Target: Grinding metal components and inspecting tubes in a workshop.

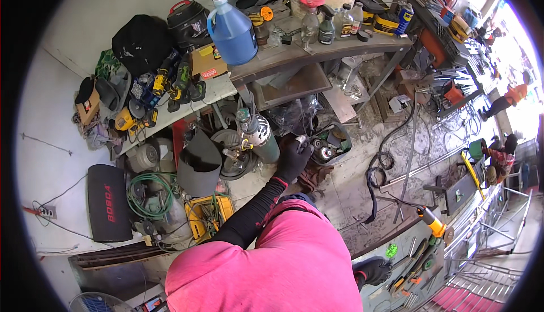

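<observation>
My left hand [294, 160], in a black glove, is closed over a tub [342, 152] on the floor. A small pale, shiny piece shows at its fingertips, too small to name. In the tub lie several round metal-topped cans or parts [324, 153]. Close to the left of this hand stands a green gas cylinder [265, 142] with a brass valve. My right hand [374, 270], also gloved in black, is low at the right beside a workbench [371, 298]. Its fingers look loosely bent and apart, with nothing seen in them. Hand tools [416, 264] lie just right of it.
A shelf [317, 54] ahead bears a blue jug [232, 31] and bottles. Cordless drills [180, 79] crowd the left table. A dark cable [374, 179] coils on the floor. An angle grinder [433, 222] sits at the right. Other people [498, 162] are at the far right.
</observation>
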The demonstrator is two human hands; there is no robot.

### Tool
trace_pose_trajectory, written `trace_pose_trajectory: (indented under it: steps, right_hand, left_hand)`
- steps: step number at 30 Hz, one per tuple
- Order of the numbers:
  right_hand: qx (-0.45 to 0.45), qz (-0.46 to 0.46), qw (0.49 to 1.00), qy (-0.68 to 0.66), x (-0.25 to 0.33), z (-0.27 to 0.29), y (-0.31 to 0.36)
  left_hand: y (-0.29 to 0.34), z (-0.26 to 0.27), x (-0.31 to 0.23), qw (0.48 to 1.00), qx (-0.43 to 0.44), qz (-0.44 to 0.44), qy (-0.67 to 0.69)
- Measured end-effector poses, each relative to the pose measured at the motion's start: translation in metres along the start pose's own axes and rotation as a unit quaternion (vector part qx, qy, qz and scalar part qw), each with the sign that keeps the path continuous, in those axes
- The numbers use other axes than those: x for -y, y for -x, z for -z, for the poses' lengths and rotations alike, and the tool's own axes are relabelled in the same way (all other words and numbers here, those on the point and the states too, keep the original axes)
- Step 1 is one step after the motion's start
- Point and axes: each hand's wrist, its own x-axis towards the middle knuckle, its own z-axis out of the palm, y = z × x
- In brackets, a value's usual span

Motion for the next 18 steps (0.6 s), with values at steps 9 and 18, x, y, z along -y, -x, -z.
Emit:
trace_pose_trajectory:
  steps: [9, 18]
  right_hand:
    - [0.019, -0.011, 1.000, 0.011, -0.003, 0.000, 0.000]
    - [0.002, 0.003, 1.000, -0.017, 0.003, 0.004, 0.004]
  left_hand:
    - [-0.108, 0.062, -0.026, 0.925, -0.232, -0.191, -0.232]
    - [-0.288, 0.116, -0.115, 0.878, -0.294, -0.190, -0.326]
